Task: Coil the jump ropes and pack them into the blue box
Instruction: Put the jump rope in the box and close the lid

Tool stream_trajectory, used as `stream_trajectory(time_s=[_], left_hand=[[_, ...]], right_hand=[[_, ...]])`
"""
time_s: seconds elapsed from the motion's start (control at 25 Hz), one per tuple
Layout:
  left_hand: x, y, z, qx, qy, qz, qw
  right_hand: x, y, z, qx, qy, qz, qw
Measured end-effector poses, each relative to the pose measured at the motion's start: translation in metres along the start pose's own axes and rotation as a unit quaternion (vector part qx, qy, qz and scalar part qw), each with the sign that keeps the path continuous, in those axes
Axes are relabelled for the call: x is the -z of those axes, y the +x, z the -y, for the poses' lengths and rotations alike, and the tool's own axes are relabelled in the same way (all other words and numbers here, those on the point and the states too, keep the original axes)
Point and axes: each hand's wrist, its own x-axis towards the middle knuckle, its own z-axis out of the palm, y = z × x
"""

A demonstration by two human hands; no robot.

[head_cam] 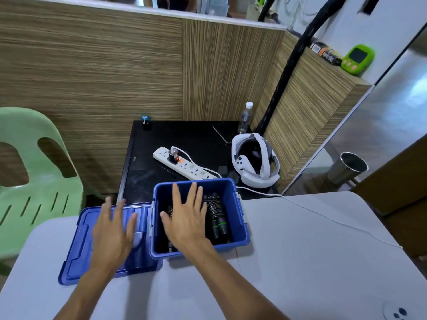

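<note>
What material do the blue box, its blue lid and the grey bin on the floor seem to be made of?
The blue box and the flat blue lid beside it look like moulded plastic: uniform colour, soft sheen, ribs, pale clip latches. The grey bin looks like brushed metal, probably steel, by its streaked reflections.

Wood-grain panel wall [115, 65] across the back, capped by a white ledge [208, 16]. Pale green plastic chair [30, 172] at the left. Low black side table [184, 139] against the wall, just beyond the far edge of the white tabletop [312, 250]. Thick black pole [293, 65] slanting up from behind the side table's far right corner. Steel bin [349, 167] on the floor at the right, beside a brown cabinet [402, 181]. Soft glare on the shiny surface [392, 100] at the far right.
</note>
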Motion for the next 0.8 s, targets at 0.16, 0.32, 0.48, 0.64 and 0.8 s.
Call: stream_trajectory(time_s=[0.16, 0.32, 0.48, 0.64, 0.8], left_hand=[[0.008, -0.003, 0.069, 0.097, 0.024, -0.001, 0.995], [0.011, -0.011, 0.109, 0.170, -0.010, 0.022, 0.985], [0.005, -0.012, 0.132, 0.165, -0.095, 0.029, 0.981], [0.005, -0.016, 0.126, 0.217, -0.202, 0.010, 0.955], [0.015, -0.002, 0.122, 0.347, -0.240, -0.002, 0.907]], right_hand=[[-0.022, -0.005, 0.036, 0.043, -0.030, 0.020, 0.998], [-0.058, -0.005, 0.078, 0.105, -0.053, 0.033, 0.992], [-0.103, -0.009, 0.115, 0.118, -0.075, 0.101, 0.985], [-0.123, -0.012, 0.124, 0.112, -0.112, 0.148, 0.976], [-0.116, -0.010, 0.123, 0.110, -0.107, 0.133, 0.979]])
